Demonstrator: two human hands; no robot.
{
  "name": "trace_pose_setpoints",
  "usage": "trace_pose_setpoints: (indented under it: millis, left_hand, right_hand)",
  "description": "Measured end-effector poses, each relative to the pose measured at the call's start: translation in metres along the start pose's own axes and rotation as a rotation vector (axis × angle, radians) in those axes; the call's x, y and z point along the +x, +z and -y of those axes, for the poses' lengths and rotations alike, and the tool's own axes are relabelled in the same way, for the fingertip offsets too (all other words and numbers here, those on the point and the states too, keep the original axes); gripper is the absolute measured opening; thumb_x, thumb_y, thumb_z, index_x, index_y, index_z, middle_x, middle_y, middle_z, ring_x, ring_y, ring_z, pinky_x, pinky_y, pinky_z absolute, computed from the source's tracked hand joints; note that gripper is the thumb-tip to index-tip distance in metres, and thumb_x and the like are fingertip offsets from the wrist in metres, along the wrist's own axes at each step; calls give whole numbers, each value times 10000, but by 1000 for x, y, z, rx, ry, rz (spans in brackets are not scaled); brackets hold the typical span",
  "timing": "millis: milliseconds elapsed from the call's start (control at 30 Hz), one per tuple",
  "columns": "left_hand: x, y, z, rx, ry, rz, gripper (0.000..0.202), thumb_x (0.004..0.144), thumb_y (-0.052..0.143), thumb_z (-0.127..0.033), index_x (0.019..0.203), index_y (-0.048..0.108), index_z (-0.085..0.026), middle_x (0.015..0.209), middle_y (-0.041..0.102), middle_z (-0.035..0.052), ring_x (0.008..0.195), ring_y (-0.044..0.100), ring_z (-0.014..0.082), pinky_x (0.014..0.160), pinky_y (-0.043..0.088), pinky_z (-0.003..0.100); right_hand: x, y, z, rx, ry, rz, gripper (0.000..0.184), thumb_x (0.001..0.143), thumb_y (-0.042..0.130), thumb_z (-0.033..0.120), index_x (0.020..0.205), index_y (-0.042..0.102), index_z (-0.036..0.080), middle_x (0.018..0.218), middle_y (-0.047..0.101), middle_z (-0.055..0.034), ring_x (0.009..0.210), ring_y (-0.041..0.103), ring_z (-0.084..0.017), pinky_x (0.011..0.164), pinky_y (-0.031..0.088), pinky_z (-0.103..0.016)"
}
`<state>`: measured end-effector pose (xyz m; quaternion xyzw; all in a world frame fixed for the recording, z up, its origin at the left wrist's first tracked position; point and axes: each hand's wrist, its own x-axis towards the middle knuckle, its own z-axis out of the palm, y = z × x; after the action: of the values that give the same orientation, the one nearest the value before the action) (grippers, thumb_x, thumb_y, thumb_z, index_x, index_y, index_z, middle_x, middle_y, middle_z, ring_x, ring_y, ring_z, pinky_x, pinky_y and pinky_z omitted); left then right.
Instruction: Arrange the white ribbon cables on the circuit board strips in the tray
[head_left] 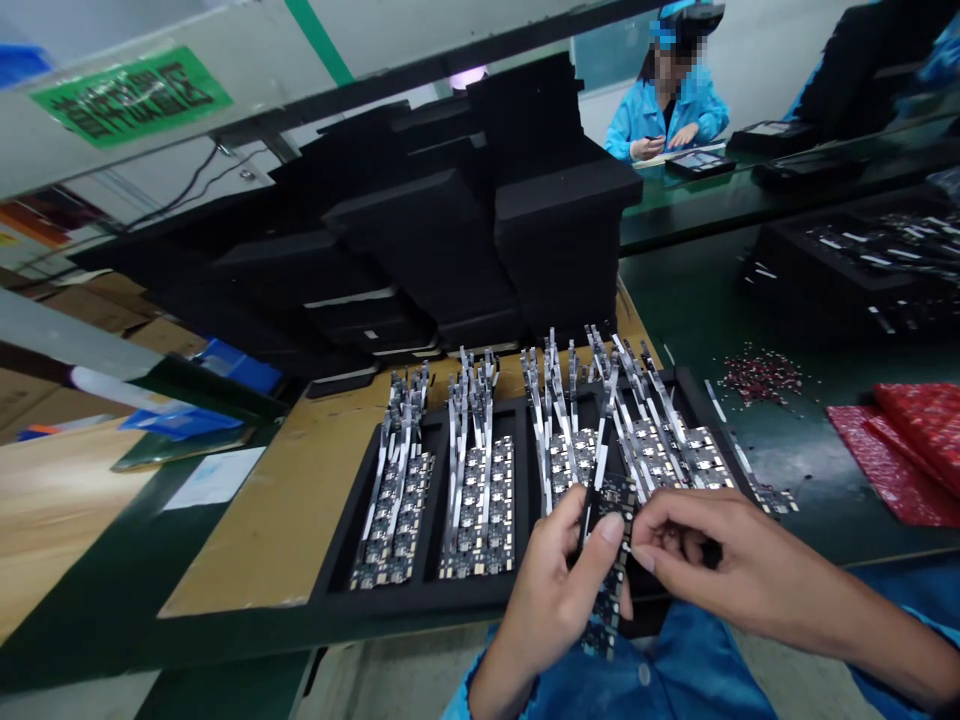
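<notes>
My left hand (559, 585) is closed around a small black circuit board (609, 590) with a white ribbon strip, held upright over the near edge of a black tray (341, 560). My right hand (701, 545) pinches at the top of the same board, thumb and forefinger meeting the left thumb. The tray holds several rows of similar circuit boards (476, 505) with white flex strips standing up.
Stacks of black foam trays (450, 240) fill the back of the bench. Red sheets (907, 440) and small red bits (761, 375) lie at right. Another black tray (862, 265) with boards sits far right. A person in blue (667, 110) works at a far table.
</notes>
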<state>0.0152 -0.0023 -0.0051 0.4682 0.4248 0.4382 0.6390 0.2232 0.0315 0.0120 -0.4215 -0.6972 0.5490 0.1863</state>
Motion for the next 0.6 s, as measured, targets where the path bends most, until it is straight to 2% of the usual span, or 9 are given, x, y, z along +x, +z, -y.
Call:
trace_pose_setpoints:
  millis: [167,300,500,600]
  left_hand:
    - [0,-1,1,5,-23,13,116,945,587,-344,967,598,-231,628,643,50,428,606,230,438,481,279]
    - [0,-1,2,20,-16,15,100,945,583,-342,963,597,-245,635,648,52,432,615,238,437,480,283]
    - [0,-1,3,41,1,3,84,950,583,-327,973,603,-249,629,651,56,446,626,252,455,494,298]
    - [-1,-1,5,52,-7,5,91,953,578,-335,971,608,-251,604,646,48,450,629,252,458,495,295]
  right_hand:
    - [0,0,0,26,12,-14,94,971,795,405,919,834,337,771,768,-6,682,700,-234,615,526,-322]
    - [0,1,-1,36,10,-68,96,922,823,423,874,854,347,718,757,-4,639,683,-233,584,517,-324]
    - [2,2,-8,113,81,24,227,1050,742,464,932,808,282,764,760,24,693,670,-177,607,472,-258]
    - [3,4,-11,170,110,32,232,1061,747,451,950,798,254,772,761,28,703,659,-158,619,464,-232]
